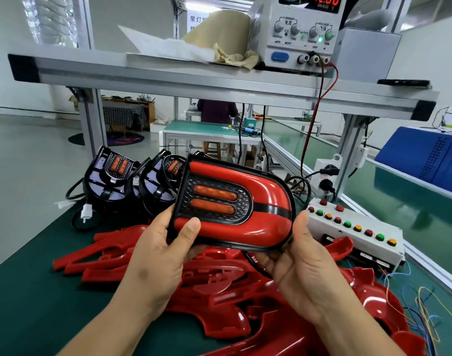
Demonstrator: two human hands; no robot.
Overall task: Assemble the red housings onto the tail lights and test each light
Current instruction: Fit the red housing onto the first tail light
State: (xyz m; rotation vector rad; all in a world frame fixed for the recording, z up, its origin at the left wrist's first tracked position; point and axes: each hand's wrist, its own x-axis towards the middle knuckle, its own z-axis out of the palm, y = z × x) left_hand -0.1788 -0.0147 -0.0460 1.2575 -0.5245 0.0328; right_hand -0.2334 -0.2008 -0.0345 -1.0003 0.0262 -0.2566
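Note:
I hold a tail light [232, 206] with a red housing fitted on it, raised above the bench at centre. Its two orange bars sit in a black honeycomb panel. My left hand [160, 250] grips its left edge, thumb on the red front. My right hand [304, 263] supports the right end from below and behind, with a black cable passing under it. A pile of loose red housings [214, 286] lies on the green mat beneath my hands. Bare tail lights [111, 176] without housings stand at the back left, with a second one [163, 181] beside it.
A white test box [358, 235] with red, green and yellow buttons lies to the right, coloured wires [422, 312] trailing from it. A power supply [302, 32] reading 12.00 sits on the overhead shelf, with red and black leads hanging down. A blue bin [422, 155] stands far right.

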